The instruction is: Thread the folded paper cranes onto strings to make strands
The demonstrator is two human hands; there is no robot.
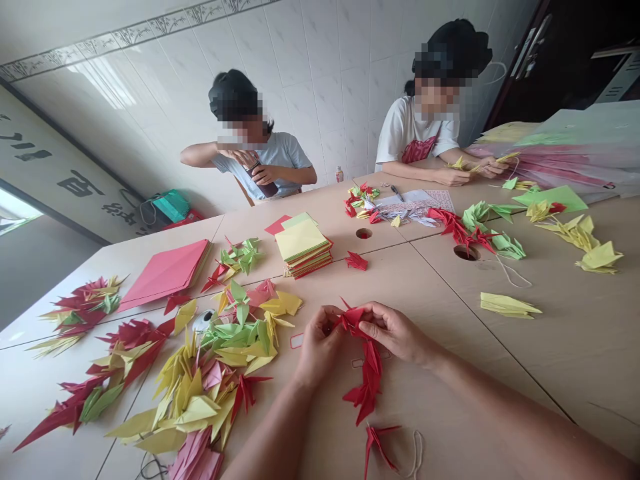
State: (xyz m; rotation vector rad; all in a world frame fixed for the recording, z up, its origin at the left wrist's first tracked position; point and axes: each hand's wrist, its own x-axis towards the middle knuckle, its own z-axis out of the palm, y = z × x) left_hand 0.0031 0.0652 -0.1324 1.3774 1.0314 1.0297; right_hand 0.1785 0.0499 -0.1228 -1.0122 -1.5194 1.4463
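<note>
Between my two hands is a red paper crane [352, 321], held over the near middle of the table. My left hand [320, 340] pinches its left side and my right hand [395, 330] grips its right side, both with fingers closed. Below it hangs or lies a row of red folded cranes [369, 380], reaching toward me; whether a thread joins them is hidden. Nearer still, a single red crane [377, 445] rests beside a loop of pale cord [418, 453].
Left of my hands spreads a heap of yellow, green and pink cranes [200, 393]. Square paper stacks [303, 243] and large red sheets [165, 270] lie beyond. Two people sit opposite; one holds a dark bottle [265, 187], the other yellow cranes [457, 163]. The tabletop has round holes [467, 253].
</note>
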